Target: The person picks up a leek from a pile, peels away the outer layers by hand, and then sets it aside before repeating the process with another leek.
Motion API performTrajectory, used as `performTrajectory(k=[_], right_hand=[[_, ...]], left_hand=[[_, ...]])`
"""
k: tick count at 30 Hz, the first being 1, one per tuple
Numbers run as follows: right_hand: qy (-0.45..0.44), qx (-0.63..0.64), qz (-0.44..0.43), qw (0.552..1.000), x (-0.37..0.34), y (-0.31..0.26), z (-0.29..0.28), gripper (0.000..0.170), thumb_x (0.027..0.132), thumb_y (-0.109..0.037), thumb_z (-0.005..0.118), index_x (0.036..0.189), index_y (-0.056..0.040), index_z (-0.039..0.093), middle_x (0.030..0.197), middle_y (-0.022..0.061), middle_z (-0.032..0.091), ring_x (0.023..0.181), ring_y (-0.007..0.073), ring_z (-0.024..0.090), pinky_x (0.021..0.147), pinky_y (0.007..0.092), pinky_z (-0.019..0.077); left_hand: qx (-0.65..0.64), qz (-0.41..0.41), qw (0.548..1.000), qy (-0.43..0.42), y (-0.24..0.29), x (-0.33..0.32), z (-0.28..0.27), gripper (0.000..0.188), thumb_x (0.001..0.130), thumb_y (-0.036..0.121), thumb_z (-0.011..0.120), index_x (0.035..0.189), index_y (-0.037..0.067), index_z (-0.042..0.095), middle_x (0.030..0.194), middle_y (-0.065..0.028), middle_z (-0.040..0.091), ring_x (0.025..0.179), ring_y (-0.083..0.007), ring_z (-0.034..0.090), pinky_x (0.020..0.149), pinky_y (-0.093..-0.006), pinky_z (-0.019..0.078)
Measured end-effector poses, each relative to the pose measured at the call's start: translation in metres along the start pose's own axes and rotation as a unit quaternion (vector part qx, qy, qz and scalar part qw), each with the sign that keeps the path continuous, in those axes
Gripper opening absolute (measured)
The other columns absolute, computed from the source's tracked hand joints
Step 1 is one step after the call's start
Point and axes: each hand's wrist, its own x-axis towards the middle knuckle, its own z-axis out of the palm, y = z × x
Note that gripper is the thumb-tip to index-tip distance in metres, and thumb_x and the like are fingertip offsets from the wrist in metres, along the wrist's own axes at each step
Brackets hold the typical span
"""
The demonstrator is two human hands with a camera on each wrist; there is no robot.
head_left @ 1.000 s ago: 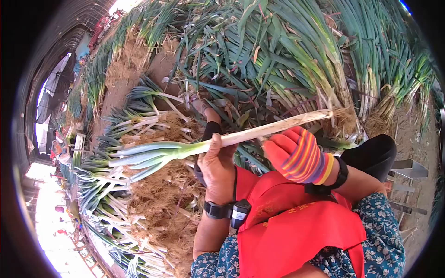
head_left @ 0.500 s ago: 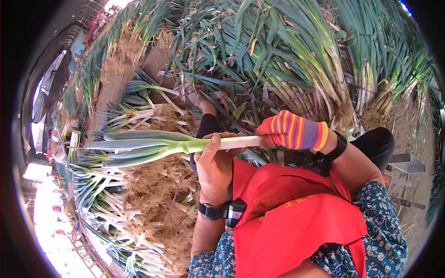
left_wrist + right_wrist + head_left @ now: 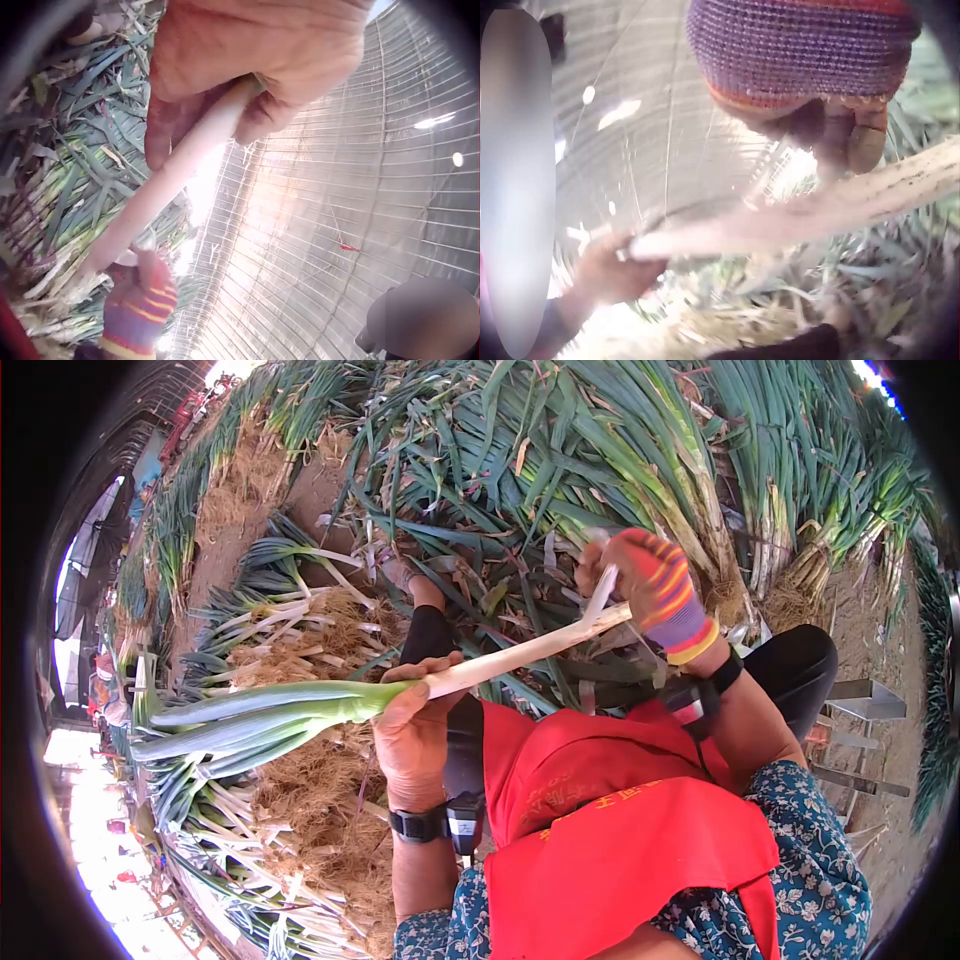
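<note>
Nearest is the person's red apron (image 3: pixel 620 855). Above it the left hand (image 3: pixel 412 732) has its fingers clamped round a leek (image 3: pixel 515 662), held slanting with leaves leftward. The gloved right hand (image 3: pixel 662 592) pinches a pale strip (image 3: pixel 600 594) of its outer layer. Beyond lie rooted leeks (image 3: pixel 310 830), then a leafy heap (image 3: pixel 590 470).

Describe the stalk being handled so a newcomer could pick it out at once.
In the head view, find the red apron. Just above it, the long green onion slants through the bare left hand to the striped-gloved right hand. Unlike the onions heaped around, it is held up off the ground, with a pale strip standing away from its shaft.
</note>
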Motion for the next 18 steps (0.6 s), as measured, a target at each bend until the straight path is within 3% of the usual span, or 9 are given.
performTrajectory(k=[3, 7, 8, 10, 13, 14, 16, 18], right_hand=[[-0.056, -0.188, -0.102, 0.975, -0.004, -0.011, -0.013, 0.016, 0.084, -0.015, 0.061, 0.080, -0.0013, 0.056, 0.078, 0.0135, 0.061, 0.061, 0.0242, 0.060, 0.054, 0.0364, 0.0468], [-0.136, -0.423, -0.222, 0.868, -0.012, -0.014, -0.035, 0.017, 0.083, -0.017, 0.063, 0.082, -0.0018, 0.054, 0.079, 0.0130, 0.063, 0.056, 0.0270, 0.058, 0.051, 0.0379, 0.0442], [-0.217, -0.591, -0.139, 0.765, -0.017, -0.008, -0.051, 0.022, 0.080, -0.023, 0.064, 0.087, -0.0033, 0.058, 0.087, 0.0173, 0.063, 0.065, 0.0333, 0.059, 0.058, 0.0400, 0.0472], [-0.227, -0.709, 0.000, 0.668, -0.030, 0.059, -0.103, 0.031, 0.077, -0.028, 0.065, 0.096, -0.0041, 0.061, 0.093, 0.0174, 0.063, 0.078, 0.0342, 0.061, 0.067, 0.0434, 0.0487], [-0.174, -0.724, 0.011, 0.667, -0.042, 0.080, -0.129, 0.039, 0.077, -0.030, 0.067, 0.105, -0.0049, 0.061, 0.097, 0.0184, 0.063, 0.088, 0.0345, 0.061, 0.073, 0.0413, 0.0496], [-0.113, -0.680, -0.001, 0.724, -0.038, 0.060, -0.100, 0.046, 0.076, -0.027, 0.068, 0.115, -0.0047, 0.058, 0.109, 0.0205, 0.060, 0.098, 0.0356, 0.058, 0.082, 0.0408, 0.0477], [-0.042, -0.559, -0.272, 0.782, -0.032, 0.023, -0.047, 0.045, 0.075, -0.027, 0.068, 0.113, -0.0043, 0.058, 0.102, 0.0151, 0.062, 0.098, 0.0344, 0.057, 0.085, 0.0434, 0.0450], [-0.097, -0.501, -0.308, 0.803, -0.023, -0.017, -0.002, 0.048, 0.073, -0.026, 0.071, 0.114, -0.0036, 0.058, 0.103, 0.0140, 0.061, 0.101, 0.0330, 0.056, 0.089, 0.0444, 0.0423]], left_hand=[[0.020, 0.012, 1.000, -0.016, 0.000, 0.002, -0.015, 0.019, 0.080, 0.005, 0.058, 0.098, 0.001, 0.057, 0.102, -0.0180, 0.062, 0.109, -0.0368, 0.057, 0.091, -0.0524, 0.0507], [0.043, 0.028, 0.999, -0.015, 0.015, -0.002, -0.028, 0.022, 0.078, 0.003, 0.058, 0.100, 0.002, 0.058, 0.101, -0.0182, 0.062, 0.110, -0.0375, 0.056, 0.092, -0.0517, 0.0499], [0.048, 0.040, 0.998, -0.020, 0.021, -0.003, -0.031, 0.022, 0.079, 0.002, 0.059, 0.101, 0.002, 0.059, 0.102, -0.0182, 0.062, 0.111, -0.0378, 0.056, 0.093, -0.0517, 0.0492], [0.029, 0.053, 0.998, -0.007, 0.030, -0.004, -0.037, 0.021, 0.078, 0.001, 0.059, 0.099, 0.001, 0.058, 0.101, -0.0187, 0.062, 0.109, -0.0380, 0.056, 0.092, -0.0505, 0.0508], [0.005, 0.067, 0.998, 0.018, 0.036, -0.002, -0.043, 0.019, 0.079, 0.003, 0.061, 0.098, 0.000, 0.058, 0.101, -0.0184, 0.062, 0.108, -0.0375, 0.057, 0.090, -0.0496, 0.0523], [-0.002, 0.062, 0.998, 0.030, 0.035, -0.001, -0.043, 0.018, 0.081, 0.005, 0.062, 0.098, 0.000, 0.058, 0.101, -0.0177, 0.062, 0.108, -0.0369, 0.058, 0.089, -0.0492, 0.0530], [-0.008, 0.053, 0.998, 0.032, 0.031, 0.005, -0.040, 0.018, 0.082, 0.007, 0.063, 0.097, 0.000, 0.059, 0.101, -0.0170, 0.062, 0.108, -0.0363, 0.058, 0.088, -0.0488, 0.0537], [-0.012, 0.043, 0.999, 0.030, 0.025, 0.008, -0.033, 0.017, 0.084, 0.010, 0.064, 0.098, 0.001, 0.060, 0.102, -0.0164, 0.062, 0.107, -0.0351, 0.058, 0.086, -0.0474, 0.0552]])
